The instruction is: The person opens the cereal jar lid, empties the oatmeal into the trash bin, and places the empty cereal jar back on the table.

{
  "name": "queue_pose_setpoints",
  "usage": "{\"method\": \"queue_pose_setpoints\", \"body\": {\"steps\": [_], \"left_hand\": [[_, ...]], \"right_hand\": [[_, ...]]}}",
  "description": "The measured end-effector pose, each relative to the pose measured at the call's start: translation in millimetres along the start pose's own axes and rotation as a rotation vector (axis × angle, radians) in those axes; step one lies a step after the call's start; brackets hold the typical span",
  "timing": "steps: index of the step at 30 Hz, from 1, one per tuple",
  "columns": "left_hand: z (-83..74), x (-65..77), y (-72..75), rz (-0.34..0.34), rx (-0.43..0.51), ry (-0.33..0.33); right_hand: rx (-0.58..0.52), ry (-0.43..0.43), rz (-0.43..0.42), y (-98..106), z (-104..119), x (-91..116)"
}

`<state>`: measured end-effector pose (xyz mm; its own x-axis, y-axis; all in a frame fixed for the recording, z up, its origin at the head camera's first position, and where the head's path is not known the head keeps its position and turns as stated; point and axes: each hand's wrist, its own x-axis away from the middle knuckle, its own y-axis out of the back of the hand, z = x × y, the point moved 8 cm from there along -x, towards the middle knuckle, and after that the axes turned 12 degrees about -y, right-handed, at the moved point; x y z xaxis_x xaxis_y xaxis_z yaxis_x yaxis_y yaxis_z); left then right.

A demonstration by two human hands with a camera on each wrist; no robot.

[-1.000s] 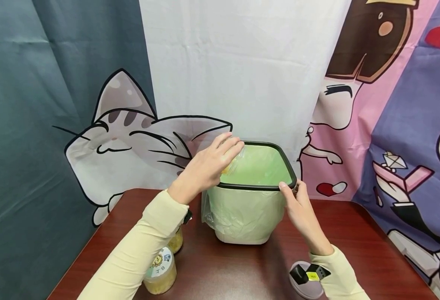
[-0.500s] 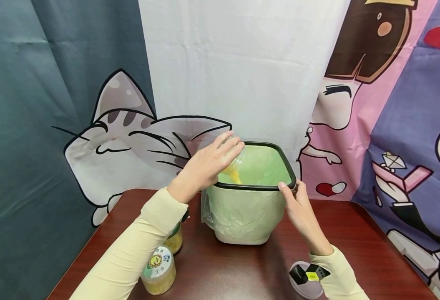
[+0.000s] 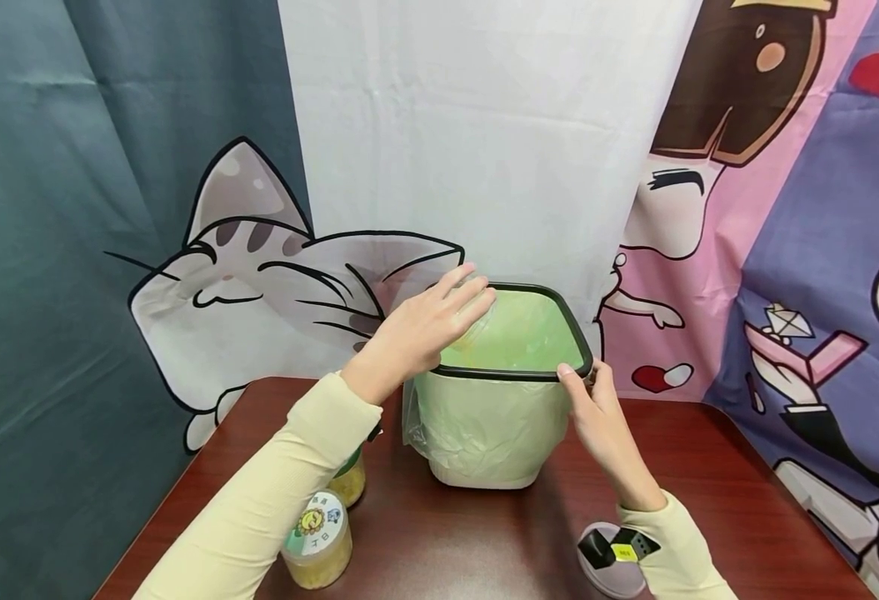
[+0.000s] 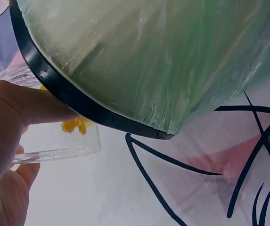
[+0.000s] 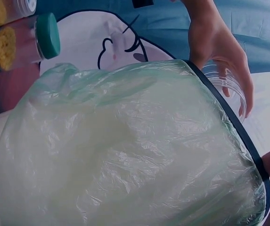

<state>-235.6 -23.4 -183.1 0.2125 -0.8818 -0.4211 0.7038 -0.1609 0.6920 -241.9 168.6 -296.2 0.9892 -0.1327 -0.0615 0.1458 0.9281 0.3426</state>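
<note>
A pale bin (image 3: 495, 429) with a black rim and a thin green liner stands on the table. Over the left part of its mouth, my left hand (image 3: 427, 325) holds a clear plastic jar (image 4: 80, 143) tipped on its side. A few yellow pieces (image 4: 71, 125) show inside the jar in the left wrist view; its mouth is hidden behind the rim. My right hand (image 3: 600, 429) pinches the rim at the near right corner, thumb on top. In the right wrist view, the left fingers (image 5: 236, 61) curve round the jar.
Two lidded jars of yellow pieces stand on the table at left: a front jar (image 3: 319, 550) with a printed label, and a green-lidded jar (image 5: 26, 42) behind. A pale round lid (image 3: 611, 575) lies under the right wrist. Printed cloth (image 3: 484, 142) hangs behind the table.
Yellow pieces were sliding from the jar into the bin half a second ago; now only traces show at the jar. The left hand has shifted slightly right. The right hand stays put.
</note>
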Motion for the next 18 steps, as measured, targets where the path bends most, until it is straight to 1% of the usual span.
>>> {"method": "queue_pose_setpoints", "body": {"steps": [8,11,18], "left_hand": [[-2.1,-1.4,0.1,0.037,-0.027,-0.022],[-3.3,-3.3,1.6,0.039,-0.034,-0.032],[-7.3,-9.1,5.0,-0.017,-0.066,-0.084]], "right_hand": [[-0.002,-0.001,0.005,-0.8,0.9,0.4],[-0.002,-0.003,0.005,-0.5,1.2,0.9],[0.002,0.000,0.017,-0.9,2.1,2.3]]}}
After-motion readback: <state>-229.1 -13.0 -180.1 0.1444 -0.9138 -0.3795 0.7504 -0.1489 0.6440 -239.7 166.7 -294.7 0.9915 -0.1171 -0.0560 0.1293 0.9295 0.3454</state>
